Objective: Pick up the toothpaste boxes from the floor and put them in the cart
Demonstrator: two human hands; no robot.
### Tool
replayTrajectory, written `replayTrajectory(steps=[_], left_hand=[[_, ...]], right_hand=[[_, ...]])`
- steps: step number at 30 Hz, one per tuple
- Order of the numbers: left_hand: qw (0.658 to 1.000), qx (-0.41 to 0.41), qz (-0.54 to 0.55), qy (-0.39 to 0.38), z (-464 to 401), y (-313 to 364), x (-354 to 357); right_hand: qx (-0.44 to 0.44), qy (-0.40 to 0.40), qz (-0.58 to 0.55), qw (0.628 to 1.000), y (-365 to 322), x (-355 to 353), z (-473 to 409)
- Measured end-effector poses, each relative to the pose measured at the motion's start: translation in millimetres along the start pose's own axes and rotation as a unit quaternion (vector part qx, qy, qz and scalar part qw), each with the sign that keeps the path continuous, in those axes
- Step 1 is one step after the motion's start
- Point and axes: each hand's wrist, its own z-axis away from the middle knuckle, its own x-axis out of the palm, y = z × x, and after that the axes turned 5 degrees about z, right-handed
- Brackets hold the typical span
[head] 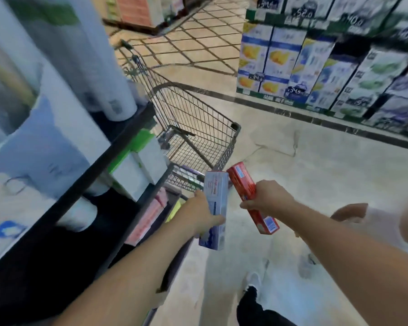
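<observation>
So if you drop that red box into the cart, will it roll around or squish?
Probably neither. The red toothpaste box has flat sides and sharp corners, so it should slide, not roll. It keeps its straight shape in the right hand, so it seems stiff. One hand lifts it, so it's likely light.

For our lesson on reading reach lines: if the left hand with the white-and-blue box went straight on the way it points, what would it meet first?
Probably the near rim of the grey wire shopping cart, just beyond the left hand and its white-and-blue toothpaste box. Depth is unclear.
</observation>
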Motion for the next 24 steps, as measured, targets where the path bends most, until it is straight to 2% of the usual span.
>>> replayTrajectory(steps=[6,11,19,24], left_hand=[[1.000,-0.005,-0.022,0.007,-69,70,-3],[0.998,-0.050,0.020,0.013,-130,108,-14],[0.992,-0.051,0.099,0.055,-226,119,-64],[0.980,-0.092,0.160,0.075,-273,107,-102]], right_hand=[[-0.019,0.002,-0.001,1.000,50,-62,-71],[-0.034,-0.006,-0.007,0.999,63,-94,-131],[-0.060,-0.025,-0.013,0.998,29,-131,-231],[-0.089,-0.037,0.017,0.995,-13,-158,-296]])
